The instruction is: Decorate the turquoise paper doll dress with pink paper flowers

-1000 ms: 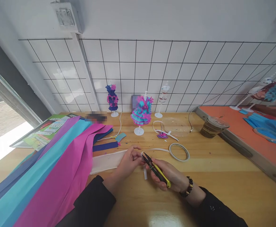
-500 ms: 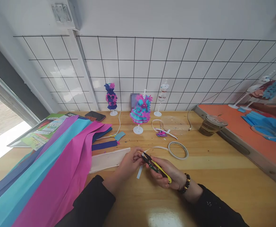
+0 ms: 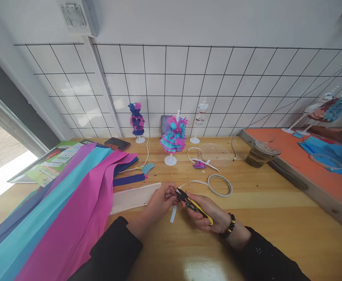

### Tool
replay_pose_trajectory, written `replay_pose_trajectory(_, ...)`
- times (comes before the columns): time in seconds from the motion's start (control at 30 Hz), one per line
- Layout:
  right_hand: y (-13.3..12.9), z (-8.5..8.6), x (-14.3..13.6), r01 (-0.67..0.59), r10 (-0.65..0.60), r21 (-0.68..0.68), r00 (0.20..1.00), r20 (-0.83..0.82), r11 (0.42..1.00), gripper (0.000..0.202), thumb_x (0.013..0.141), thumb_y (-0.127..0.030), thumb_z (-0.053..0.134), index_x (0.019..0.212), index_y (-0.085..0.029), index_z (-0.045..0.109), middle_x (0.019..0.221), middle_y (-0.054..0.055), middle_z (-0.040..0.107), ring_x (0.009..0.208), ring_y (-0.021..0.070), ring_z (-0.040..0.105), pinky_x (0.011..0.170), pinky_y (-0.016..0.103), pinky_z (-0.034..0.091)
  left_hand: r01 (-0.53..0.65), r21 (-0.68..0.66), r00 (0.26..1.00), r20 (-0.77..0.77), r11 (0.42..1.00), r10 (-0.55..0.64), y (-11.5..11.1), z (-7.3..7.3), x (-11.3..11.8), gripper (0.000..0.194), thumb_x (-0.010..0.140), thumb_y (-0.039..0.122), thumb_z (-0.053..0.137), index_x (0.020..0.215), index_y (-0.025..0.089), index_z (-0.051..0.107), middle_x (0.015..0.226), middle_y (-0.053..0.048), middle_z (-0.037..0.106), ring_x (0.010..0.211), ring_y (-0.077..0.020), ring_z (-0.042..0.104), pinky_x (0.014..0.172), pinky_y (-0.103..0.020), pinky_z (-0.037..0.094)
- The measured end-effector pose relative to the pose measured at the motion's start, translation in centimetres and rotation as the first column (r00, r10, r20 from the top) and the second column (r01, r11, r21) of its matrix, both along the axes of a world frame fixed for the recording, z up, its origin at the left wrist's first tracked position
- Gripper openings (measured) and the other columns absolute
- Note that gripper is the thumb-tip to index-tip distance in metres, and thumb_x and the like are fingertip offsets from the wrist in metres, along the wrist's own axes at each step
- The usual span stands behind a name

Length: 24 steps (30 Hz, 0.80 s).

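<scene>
My right hand [image 3: 201, 212] grips yellow-handled thread snips [image 3: 198, 210], with the dark blades pointing up and left at my left fingertips. My left hand [image 3: 163, 199] is closed in a pinch on a narrow strip of white tape [image 3: 173, 214], whose lower end hangs below the fingers. Another short, thin end pokes up beyond the blades. A roll of double-sided tape [image 3: 220, 185] lies flat to the right, its loose tail [image 3: 198, 182] stretching left towards the snips. Under my left wrist's far side is a pale paper strip [image 3: 135, 199].
Pink crepe paper [image 3: 80, 207] and blue sheets cover the left. Behind stand small dress forms, one in a pink and turquoise paper dress [image 3: 173, 136]. A phone [image 3: 117, 143] lies at the back, and a lidded cup [image 3: 261, 154] stands by the orange board [image 3: 276, 146].
The tape ran from the roll to my left fingers; now a gap shows between the roll's tail and the piece in my hand. Both hands have hardly moved.
</scene>
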State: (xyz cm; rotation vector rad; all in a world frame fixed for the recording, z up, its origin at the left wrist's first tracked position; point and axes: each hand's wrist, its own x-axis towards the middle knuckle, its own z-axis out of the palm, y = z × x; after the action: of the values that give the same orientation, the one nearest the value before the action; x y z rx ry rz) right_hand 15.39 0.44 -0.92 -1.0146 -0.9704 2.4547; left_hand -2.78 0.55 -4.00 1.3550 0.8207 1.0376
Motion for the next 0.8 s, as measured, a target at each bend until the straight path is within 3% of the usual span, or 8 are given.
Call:
replay_pose_trajectory(0.33, -0.08, 0.11, -0.1, 0.009, -0.012, 0.042, 0.998, 0.065, 0.999, 0.037, 0.089, -0.048, 0.029, 0.08, -0.019, 0.051, 0.039, -0.01, 0.034, 0.023, 0.0035, 0.023, 0.025, 0.013, 0.022, -0.012, -0.005, 0.997, -0.071, 1.0, 0.012, -0.19, 0.56, -0.02, 0.014, 0.077, 0.027, 0.053, 0.085, 0.018, 0.046, 0.075, -0.001, 0.058, 0.071, -0.0121, 0.057, 0.067, -0.026, 0.045)
replay_pose_trajectory(0.8, -0.37, 0.27, -0.29, 0.01, -0.013, 0.067, 0.999, 0.052, 0.998, 0.034, 0.088, -0.048, 0.032, 0.077, -0.02, 0.048, 0.038, -0.011, 0.03, 0.023, 0.0038, 0.02, 0.024, 0.013, 0.021, -0.029, 0.004, 0.995, -0.093, 1.0, 0.029, -0.35, 0.77, -0.02, 0.009, 0.076, 0.023, 0.051, 0.078, 0.019, 0.043, 0.073, 0.0, 0.057, 0.072, -0.0131, 0.059, 0.067, -0.027, 0.046)
